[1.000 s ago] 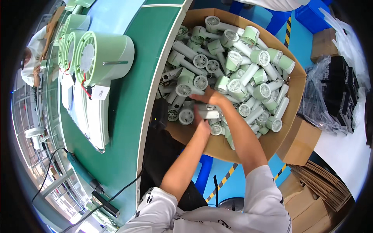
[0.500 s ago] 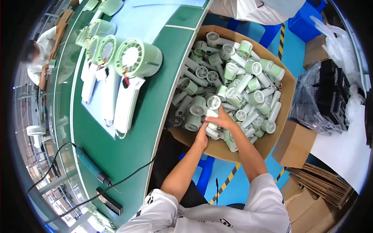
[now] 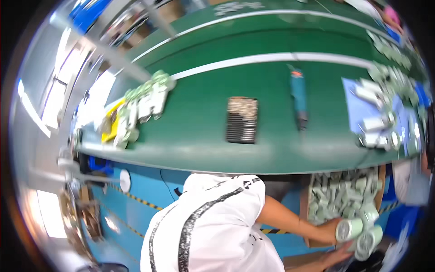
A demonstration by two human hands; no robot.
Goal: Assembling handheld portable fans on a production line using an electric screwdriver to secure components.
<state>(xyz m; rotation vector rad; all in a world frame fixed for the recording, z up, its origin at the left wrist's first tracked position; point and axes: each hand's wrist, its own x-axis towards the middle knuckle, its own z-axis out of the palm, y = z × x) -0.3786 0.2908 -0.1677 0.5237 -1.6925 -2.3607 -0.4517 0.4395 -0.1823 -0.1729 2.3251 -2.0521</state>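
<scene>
Both my hands are at the lower right, above the near side of the fan box, and motion blurs them somewhat. My left hand (image 3: 327, 231) is closed around a pale green and white handheld fan (image 3: 348, 230), its round grille facing me. Just below it, my right hand (image 3: 339, 255) is closed at a second handheld fan (image 3: 368, 243), which lies against the first. The fans hide most of my fingers. A cardboard box (image 3: 306, 201) behind them is filled with many similar handheld fans (image 3: 337, 192).
A green workbench (image 3: 190, 131) runs across the view. On it lie a teal electric screwdriver (image 3: 298, 95), a black tray of small metal pieces (image 3: 242, 120), a row of fans (image 3: 152, 97) at left and more fans on blue sheets (image 3: 355, 106) at right. Another person's clothing (image 3: 408, 181) shows beside the box.
My view has swung left along the bench, so the box and my hands now appear at the lower right. Two fans now show at my hands; one was visible there before.
</scene>
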